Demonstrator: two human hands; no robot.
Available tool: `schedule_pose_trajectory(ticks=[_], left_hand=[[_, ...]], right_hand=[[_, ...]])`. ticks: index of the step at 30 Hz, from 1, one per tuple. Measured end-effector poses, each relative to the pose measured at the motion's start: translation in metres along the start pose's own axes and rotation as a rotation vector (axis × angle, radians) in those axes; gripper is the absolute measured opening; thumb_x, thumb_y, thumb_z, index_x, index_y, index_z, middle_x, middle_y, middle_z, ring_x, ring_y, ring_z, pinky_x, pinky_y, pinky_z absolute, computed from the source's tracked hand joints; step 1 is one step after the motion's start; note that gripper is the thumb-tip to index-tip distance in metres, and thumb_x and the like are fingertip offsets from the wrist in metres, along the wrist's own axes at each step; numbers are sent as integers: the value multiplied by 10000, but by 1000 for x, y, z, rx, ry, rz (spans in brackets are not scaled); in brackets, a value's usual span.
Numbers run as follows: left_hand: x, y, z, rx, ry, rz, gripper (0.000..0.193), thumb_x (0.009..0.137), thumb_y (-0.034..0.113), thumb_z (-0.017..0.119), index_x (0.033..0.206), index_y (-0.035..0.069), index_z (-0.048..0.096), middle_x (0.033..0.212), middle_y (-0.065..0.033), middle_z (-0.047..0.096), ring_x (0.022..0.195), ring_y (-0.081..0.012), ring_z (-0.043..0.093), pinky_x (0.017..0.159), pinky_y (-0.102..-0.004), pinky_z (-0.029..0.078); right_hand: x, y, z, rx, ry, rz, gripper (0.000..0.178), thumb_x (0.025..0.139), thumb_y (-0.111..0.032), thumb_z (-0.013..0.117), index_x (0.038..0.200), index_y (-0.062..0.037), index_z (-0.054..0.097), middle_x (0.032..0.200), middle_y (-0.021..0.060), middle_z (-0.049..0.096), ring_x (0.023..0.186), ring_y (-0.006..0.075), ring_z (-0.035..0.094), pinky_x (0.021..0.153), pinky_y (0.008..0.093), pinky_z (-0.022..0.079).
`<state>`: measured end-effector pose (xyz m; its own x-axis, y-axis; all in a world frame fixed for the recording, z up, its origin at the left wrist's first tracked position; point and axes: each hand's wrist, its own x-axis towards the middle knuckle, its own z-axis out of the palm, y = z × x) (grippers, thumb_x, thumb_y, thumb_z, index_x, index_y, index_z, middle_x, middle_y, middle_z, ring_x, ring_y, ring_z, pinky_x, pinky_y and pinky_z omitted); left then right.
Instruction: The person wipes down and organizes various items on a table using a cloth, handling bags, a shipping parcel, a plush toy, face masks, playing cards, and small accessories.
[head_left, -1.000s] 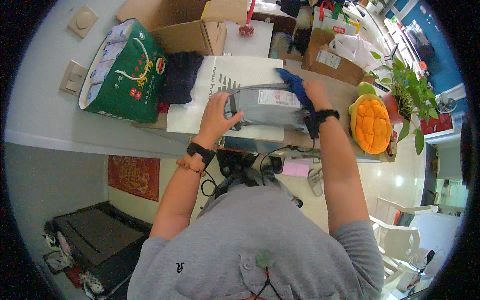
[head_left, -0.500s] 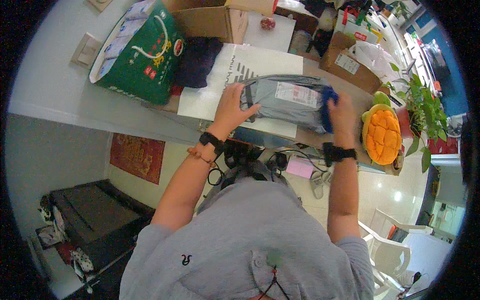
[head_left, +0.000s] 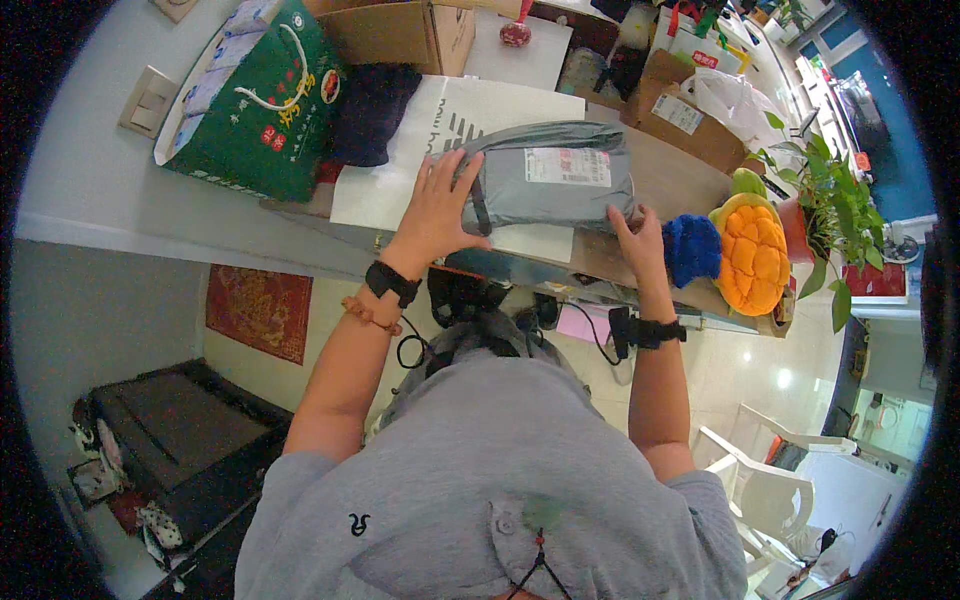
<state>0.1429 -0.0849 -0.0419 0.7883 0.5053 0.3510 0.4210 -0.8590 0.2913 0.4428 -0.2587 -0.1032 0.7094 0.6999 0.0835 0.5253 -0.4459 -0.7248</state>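
A grey plastic mailing parcel (head_left: 500, 190) with a white label lies on a white printed sheet on the table in front of me. My left hand (head_left: 440, 205) grips its left end, fingers over the top and thumb low at the near edge, beside a dark strip. At the parcel's near right corner, my right hand (head_left: 640, 240) pinches the edge with thumb and fingers. Just right of that hand lies a bunched dark blue cloth-like thing (head_left: 692, 250), touching or nearly touching an orange and green turtle-shaped plush (head_left: 752, 252).
A green gift bag (head_left: 265, 120) with white handles and a black cloth (head_left: 375, 115) stand to the left. Open cardboard boxes (head_left: 385, 40) line the back. On the right are a potted plant (head_left: 825, 215) and a white plastic bag (head_left: 735, 100).
My right hand has let go of the blue thing, now lying beside the plush, and has moved to the parcel's near right corner. The parcel looks flatter and its right end is uncovered.
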Motion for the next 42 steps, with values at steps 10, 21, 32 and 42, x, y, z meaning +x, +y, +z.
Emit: schedule_pose_trajectory(ticks=[10, 21, 32, 42], left_hand=[[15, 17, -12, -86, 166, 14, 886, 640, 341, 829, 1381, 79, 421, 1369, -204, 410, 1296, -386, 368, 1119, -508, 255], [15, 16, 12, 7, -2, 28, 904, 651, 199, 826, 1412, 97, 350, 1431, -199, 342, 1343, -383, 329, 1134, -501, 242], [32, 12, -4, -190, 103, -69, 910, 557, 217, 855, 1363, 106, 448, 1231, -154, 563, 1171, -348, 502, 1039, -465, 350], [20, 39, -34, -720, -55, -266, 857, 561, 213, 869, 1313, 48, 493, 1199, -138, 598, 1089, -283, 579, 966, -368, 442]], right_hand=[[24, 2, 1, 470, -84, 340, 828, 720, -500, 790, 1206, 120, 535, 1083, 171, 631, 906, 247, 615, 757, 337, 489], [20, -63, -23, 955, -240, 458, 397, 797, -225, 767, 1066, 16, 602, 1043, 70, 616, 851, 150, 602, 692, 284, 460], [-4, -111, -25, 1401, -379, 156, 794, 909, -628, 485, 1406, -17, 382, 1403, 95, 461, 1311, 268, 399, 1098, 401, 315], [-16, -87, 30, 1720, -755, -70, 1019, 746, -661, 669, 1502, -142, 226, 1513, 50, 320, 1386, 263, 302, 1154, 478, 212]])
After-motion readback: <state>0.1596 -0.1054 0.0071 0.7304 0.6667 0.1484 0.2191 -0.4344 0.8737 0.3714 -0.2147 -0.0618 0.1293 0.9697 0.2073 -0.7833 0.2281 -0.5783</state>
